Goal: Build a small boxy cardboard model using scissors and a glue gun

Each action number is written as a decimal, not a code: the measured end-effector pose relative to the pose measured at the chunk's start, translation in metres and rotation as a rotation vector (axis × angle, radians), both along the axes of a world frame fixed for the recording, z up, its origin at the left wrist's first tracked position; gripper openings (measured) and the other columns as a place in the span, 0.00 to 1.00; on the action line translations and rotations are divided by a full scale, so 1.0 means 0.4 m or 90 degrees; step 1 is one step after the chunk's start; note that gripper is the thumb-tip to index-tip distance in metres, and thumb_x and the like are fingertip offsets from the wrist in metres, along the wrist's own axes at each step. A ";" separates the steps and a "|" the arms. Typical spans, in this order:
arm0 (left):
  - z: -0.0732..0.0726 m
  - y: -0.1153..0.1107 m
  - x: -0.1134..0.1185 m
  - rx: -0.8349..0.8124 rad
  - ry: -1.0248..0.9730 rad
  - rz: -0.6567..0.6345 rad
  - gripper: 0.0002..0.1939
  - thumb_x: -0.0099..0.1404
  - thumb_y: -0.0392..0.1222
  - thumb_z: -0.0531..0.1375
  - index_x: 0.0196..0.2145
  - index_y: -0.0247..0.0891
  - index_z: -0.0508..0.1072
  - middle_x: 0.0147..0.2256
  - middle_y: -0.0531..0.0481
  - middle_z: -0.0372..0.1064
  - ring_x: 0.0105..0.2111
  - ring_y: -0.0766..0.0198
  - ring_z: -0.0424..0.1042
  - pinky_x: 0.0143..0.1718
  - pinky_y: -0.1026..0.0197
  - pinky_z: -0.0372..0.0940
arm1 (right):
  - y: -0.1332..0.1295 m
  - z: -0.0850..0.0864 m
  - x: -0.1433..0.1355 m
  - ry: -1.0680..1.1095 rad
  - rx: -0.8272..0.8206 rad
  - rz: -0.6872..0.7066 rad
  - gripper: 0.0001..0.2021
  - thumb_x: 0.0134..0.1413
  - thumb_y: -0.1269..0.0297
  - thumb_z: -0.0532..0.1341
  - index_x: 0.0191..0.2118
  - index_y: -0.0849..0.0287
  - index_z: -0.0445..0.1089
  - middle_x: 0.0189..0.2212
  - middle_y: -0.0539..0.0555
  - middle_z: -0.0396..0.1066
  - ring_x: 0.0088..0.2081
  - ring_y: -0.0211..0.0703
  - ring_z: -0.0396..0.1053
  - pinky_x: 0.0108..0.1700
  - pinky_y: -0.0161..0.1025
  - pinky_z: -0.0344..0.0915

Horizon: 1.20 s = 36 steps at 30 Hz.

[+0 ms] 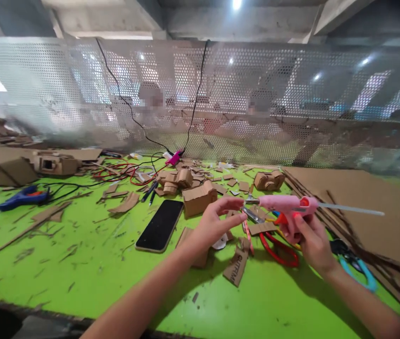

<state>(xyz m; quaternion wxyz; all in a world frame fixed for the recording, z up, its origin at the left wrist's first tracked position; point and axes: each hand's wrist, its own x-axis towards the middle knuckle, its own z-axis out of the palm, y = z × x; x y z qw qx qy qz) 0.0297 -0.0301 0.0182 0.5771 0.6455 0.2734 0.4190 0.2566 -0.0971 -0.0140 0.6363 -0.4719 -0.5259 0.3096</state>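
Phone (160,226) lies flat on surface (97,278). Right of it, left hand (217,221): fingers half-curled, thumb and index parted near the nozzle (252,201); any hold, cannot tell. Farther right of phone, pink glue gun (279,203), nozzle pointing left, long axis near level, crosswise. Right hand (315,242) closed round its grip, probably for trigger reach.

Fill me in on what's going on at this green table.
A person is holding a pink glue gun in the right hand, with a glue stick poking out of its back. The left hand is up near the nozzle; whether it grips anything small is hard to tell. A phone lies on the table among cardboard scraps.
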 end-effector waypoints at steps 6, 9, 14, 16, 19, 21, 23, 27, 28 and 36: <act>-0.007 -0.005 0.006 -0.065 -0.093 0.032 0.15 0.52 0.39 0.68 0.40 0.38 0.75 0.41 0.46 0.74 0.40 0.60 0.72 0.44 0.58 0.65 | -0.003 0.027 -0.019 -0.041 -0.040 0.017 0.22 0.48 0.43 0.64 0.23 0.58 0.63 0.17 0.49 0.65 0.17 0.33 0.58 0.17 0.30 0.54; -0.012 -0.001 0.007 -0.077 -0.114 0.035 0.15 0.51 0.39 0.68 0.38 0.38 0.76 0.40 0.47 0.74 0.39 0.62 0.72 0.44 0.59 0.65 | -0.004 0.041 -0.032 -0.043 -0.064 0.011 0.26 0.43 0.39 0.65 0.21 0.59 0.62 0.15 0.49 0.63 0.16 0.32 0.57 0.16 0.29 0.54; -0.021 0.009 0.011 -0.082 -0.116 0.070 0.12 0.50 0.40 0.69 0.34 0.37 0.76 0.36 0.49 0.74 0.37 0.63 0.72 0.43 0.60 0.66 | -0.008 0.045 -0.046 -0.012 -0.093 0.000 0.26 0.40 0.39 0.66 0.21 0.59 0.60 0.15 0.48 0.62 0.16 0.31 0.57 0.16 0.29 0.53; -0.021 0.011 0.012 -0.088 -0.120 0.076 0.12 0.49 0.40 0.69 0.32 0.36 0.76 0.34 0.49 0.75 0.36 0.63 0.72 0.42 0.60 0.66 | -0.008 0.042 -0.046 -0.012 -0.096 0.010 0.26 0.41 0.39 0.66 0.21 0.59 0.61 0.15 0.48 0.62 0.16 0.31 0.57 0.16 0.29 0.52; -0.020 0.013 0.014 -0.109 -0.121 0.075 0.12 0.48 0.39 0.70 0.31 0.36 0.77 0.32 0.49 0.75 0.35 0.63 0.72 0.42 0.59 0.66 | -0.009 0.039 -0.045 -0.012 -0.101 0.019 0.26 0.43 0.39 0.65 0.22 0.59 0.61 0.15 0.48 0.62 0.16 0.31 0.56 0.16 0.28 0.50; -0.022 0.014 0.015 -0.127 -0.125 0.069 0.12 0.47 0.38 0.70 0.31 0.36 0.77 0.33 0.49 0.76 0.35 0.63 0.73 0.42 0.59 0.65 | -0.010 0.039 -0.046 -0.008 -0.103 0.015 0.26 0.42 0.40 0.65 0.22 0.59 0.61 0.16 0.48 0.61 0.16 0.30 0.55 0.15 0.28 0.50; -0.025 0.016 0.016 -0.150 -0.142 0.059 0.13 0.46 0.35 0.70 0.32 0.35 0.77 0.33 0.48 0.76 0.35 0.63 0.73 0.43 0.59 0.65 | -0.011 0.041 -0.047 -0.006 -0.109 0.014 0.26 0.42 0.39 0.65 0.22 0.59 0.61 0.16 0.48 0.61 0.16 0.30 0.55 0.15 0.28 0.50; -0.028 0.016 0.015 -0.217 -0.208 0.034 0.22 0.44 0.27 0.66 0.39 0.36 0.73 0.34 0.47 0.77 0.37 0.60 0.75 0.45 0.57 0.65 | -0.013 0.042 -0.048 -0.014 -0.112 0.014 0.26 0.41 0.38 0.65 0.23 0.59 0.62 0.16 0.48 0.62 0.16 0.31 0.56 0.16 0.29 0.51; -0.027 0.015 0.014 -0.231 -0.221 0.033 0.23 0.44 0.26 0.65 0.41 0.36 0.72 0.35 0.47 0.78 0.37 0.60 0.75 0.46 0.57 0.64 | -0.013 0.041 -0.047 -0.017 -0.109 0.010 0.26 0.41 0.38 0.65 0.23 0.59 0.62 0.16 0.48 0.62 0.16 0.31 0.56 0.16 0.29 0.51; -0.017 0.008 0.009 -0.246 -0.228 0.067 0.21 0.44 0.24 0.61 0.38 0.36 0.71 0.36 0.47 0.77 0.39 0.58 0.75 0.49 0.55 0.62 | -0.012 0.038 -0.044 -0.021 -0.112 -0.009 0.26 0.42 0.39 0.65 0.26 0.60 0.65 0.17 0.48 0.62 0.17 0.31 0.57 0.17 0.29 0.52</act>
